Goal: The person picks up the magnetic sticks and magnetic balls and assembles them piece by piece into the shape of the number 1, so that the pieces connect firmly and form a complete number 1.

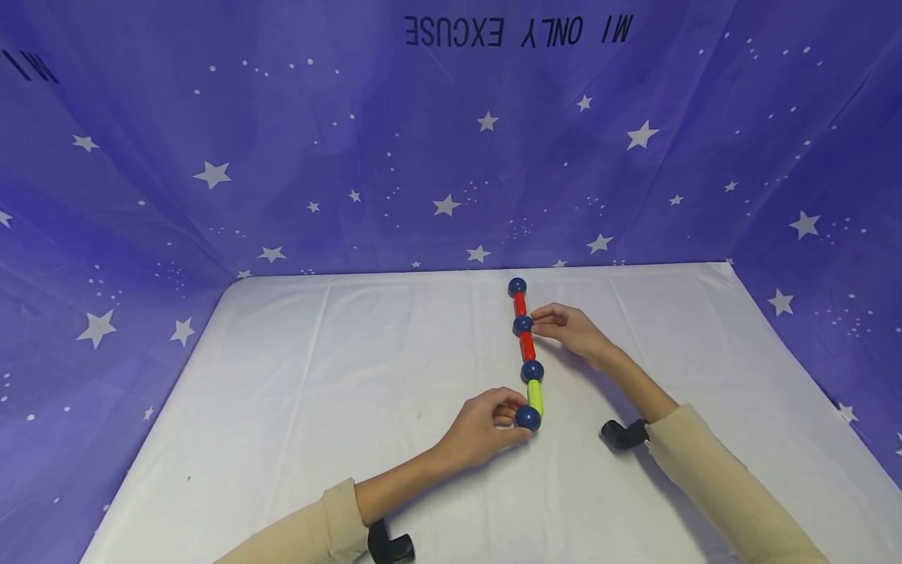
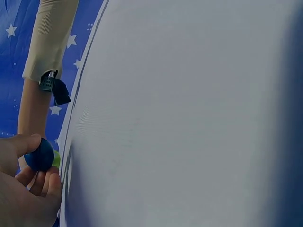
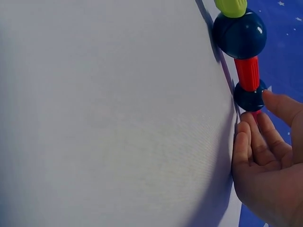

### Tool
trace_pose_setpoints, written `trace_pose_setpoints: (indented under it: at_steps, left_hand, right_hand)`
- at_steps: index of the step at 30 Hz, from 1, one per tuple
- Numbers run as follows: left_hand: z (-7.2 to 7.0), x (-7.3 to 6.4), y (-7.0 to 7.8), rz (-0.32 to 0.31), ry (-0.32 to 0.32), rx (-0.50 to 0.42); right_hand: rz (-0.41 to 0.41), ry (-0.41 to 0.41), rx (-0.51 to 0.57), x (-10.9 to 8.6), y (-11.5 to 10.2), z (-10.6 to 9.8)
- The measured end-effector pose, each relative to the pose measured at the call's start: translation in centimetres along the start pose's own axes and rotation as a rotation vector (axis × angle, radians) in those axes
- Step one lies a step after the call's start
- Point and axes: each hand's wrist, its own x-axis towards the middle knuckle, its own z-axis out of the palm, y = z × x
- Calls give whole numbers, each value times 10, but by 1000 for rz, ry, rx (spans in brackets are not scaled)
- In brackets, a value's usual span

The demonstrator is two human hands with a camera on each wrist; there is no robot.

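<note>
A chain of blue balls joined by rods runs away from me over the white table. Its far end is a blue ball [image 1: 517,287], followed by a red rod [image 1: 520,304], a second ball [image 1: 523,325], another red rod [image 1: 528,346] and a third ball [image 1: 532,371]. A yellow-green rod [image 1: 535,397] links that to the nearest blue ball [image 1: 528,418]. My left hand [image 1: 479,431] pinches this nearest ball between thumb and fingers, as the left wrist view confirms. My right hand [image 1: 572,333] holds the second ball from the far end, thumb [image 3: 277,105] against its side.
The white tabletop [image 1: 317,392] spreads out around the chain. Purple star-print cloth [image 1: 395,157] stands behind it and at both sides. A black wrist mount [image 1: 623,435] sits by the right sleeve, and another mount [image 1: 390,546] by the left sleeve.
</note>
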Motion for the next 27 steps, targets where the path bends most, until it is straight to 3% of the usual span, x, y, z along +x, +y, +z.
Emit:
trace_pose_setpoints:
  at_steps: [15, 27]
  left_hand:
    - [3, -2, -4, -5, -8, 26]
    - [3, -3, -2, -8, -16, 43]
  right_hand:
    - [-1, 20, -55, -38, -7, 5]
    - [141, -29, 62, -75, -16, 19]
